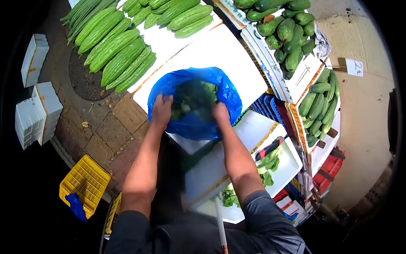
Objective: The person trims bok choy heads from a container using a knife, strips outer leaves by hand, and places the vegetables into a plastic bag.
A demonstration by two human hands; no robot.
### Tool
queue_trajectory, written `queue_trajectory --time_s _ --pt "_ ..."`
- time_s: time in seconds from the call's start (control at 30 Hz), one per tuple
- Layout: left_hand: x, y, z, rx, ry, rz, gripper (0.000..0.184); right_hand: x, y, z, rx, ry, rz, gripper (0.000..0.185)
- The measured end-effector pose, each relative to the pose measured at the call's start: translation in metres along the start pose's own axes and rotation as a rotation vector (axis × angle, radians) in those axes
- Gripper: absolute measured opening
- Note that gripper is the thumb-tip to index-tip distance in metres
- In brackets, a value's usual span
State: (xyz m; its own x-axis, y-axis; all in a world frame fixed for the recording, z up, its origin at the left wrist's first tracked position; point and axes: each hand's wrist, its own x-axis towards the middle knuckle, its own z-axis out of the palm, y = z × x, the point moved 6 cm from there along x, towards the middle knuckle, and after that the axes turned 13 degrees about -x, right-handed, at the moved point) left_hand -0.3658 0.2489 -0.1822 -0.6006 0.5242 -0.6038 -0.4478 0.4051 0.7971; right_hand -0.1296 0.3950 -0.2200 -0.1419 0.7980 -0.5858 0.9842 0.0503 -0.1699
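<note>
A blue plastic bag (229, 91) stands open-mouthed in front of me, against the near edge of a white foam board (228, 51). Dark leafy greens (192, 99) fill its inside, partly blurred. My left hand (162, 111) grips the bag's left rim, its fingers curled over the edge. At the right rim is my right hand (220, 113), blurred, with its fingers bent around the plastic.
Long green gourds (122, 55) lie at the upper left, cucumbers (319, 106) and darker gourds (292, 38) at the right. Below my right arm, a foam tray (287, 158) holds leafy greens and a red-black handled tool (269, 148). A yellow crate (86, 182) sits lower left.
</note>
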Motion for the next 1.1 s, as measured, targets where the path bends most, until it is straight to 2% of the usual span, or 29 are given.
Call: queue_trajectory --time_s 0.03,0.07,0.17,0.2,0.3,0.33,0.43,0.47,0.53,0.6,0.67,0.77,0.8,0.9,0.93,1.03,1.1 --pt "0.000 -0.001 -0.001 0.000 -0.014 -0.009 0.032 0.002 0.009 0.001 -0.027 -0.029 0.068 0.050" --pt "0.000 -0.003 -0.002 -0.013 -0.030 -0.027 0.032 0.002 0.013 0.004 0.013 -0.115 0.005 0.054" --pt "0.004 -0.002 -0.003 -0.039 -0.062 -0.027 0.036 -0.039 0.009 -0.026 -0.048 -0.024 0.020 0.057" --pt "0.007 -0.004 -0.003 -0.037 -0.062 0.002 0.037 -0.040 0.020 -0.016 -0.076 -0.038 0.077 0.049" --pt "0.004 0.001 0.005 -0.080 -0.118 -0.021 0.045 -0.065 0.007 -0.018 0.292 0.127 -0.036 0.037" --pt "0.003 0.002 0.008 -0.099 -0.146 -0.047 0.048 -0.067 -0.008 -0.015 0.142 0.070 -0.232 0.030" --pt "0.003 -0.004 0.015 -0.116 -0.201 -0.062 0.048 -0.071 -0.049 -0.004 0.173 -0.162 -0.528 0.032" --pt "0.003 -0.005 0.018 -0.038 -0.209 -0.019 0.048 -0.046 -0.032 0.020 0.163 -0.104 -0.439 0.035" --pt "0.007 -0.013 0.016 0.114 -0.218 0.074 0.050 -0.022 -0.026 -0.012 0.089 -0.127 -0.245 0.039" --pt "0.009 -0.034 0.016 0.255 -0.323 0.129 0.049 -0.007 -0.017 -0.027 0.049 -0.084 -0.144 0.041" --pt "-0.007 -0.035 0.025 0.363 -0.458 0.151 0.047 0.003 -0.004 -0.019 0.089 0.029 -0.150 0.040" --pt "-0.045 0.001 0.039 0.537 -0.366 0.141 0.044 0.006 0.009 -0.011 0.301 0.210 -0.250 0.040" --pt "-0.049 0.001 0.043 0.555 -0.373 0.317 0.043 -0.002 0.006 -0.020 0.283 0.162 -0.264 0.039" --pt "-0.068 0.006 0.071 0.641 -0.441 0.413 0.040 -0.037 0.000 -0.050 0.532 0.038 -0.185 0.036" --pt "-0.076 0.012 0.081 0.687 -0.444 0.360 0.034 -0.048 0.003 -0.060 0.726 0.075 -0.098 0.041" --pt "-0.091 -0.003 0.097 0.861 -0.626 0.174 0.033 -0.059 0.027 -0.092 1.031 -0.002 0.078 0.044" --pt "-0.098 -0.029 0.098 0.889 -0.643 0.182 0.035 -0.064 0.032 -0.112 1.068 0.112 0.013 0.044"
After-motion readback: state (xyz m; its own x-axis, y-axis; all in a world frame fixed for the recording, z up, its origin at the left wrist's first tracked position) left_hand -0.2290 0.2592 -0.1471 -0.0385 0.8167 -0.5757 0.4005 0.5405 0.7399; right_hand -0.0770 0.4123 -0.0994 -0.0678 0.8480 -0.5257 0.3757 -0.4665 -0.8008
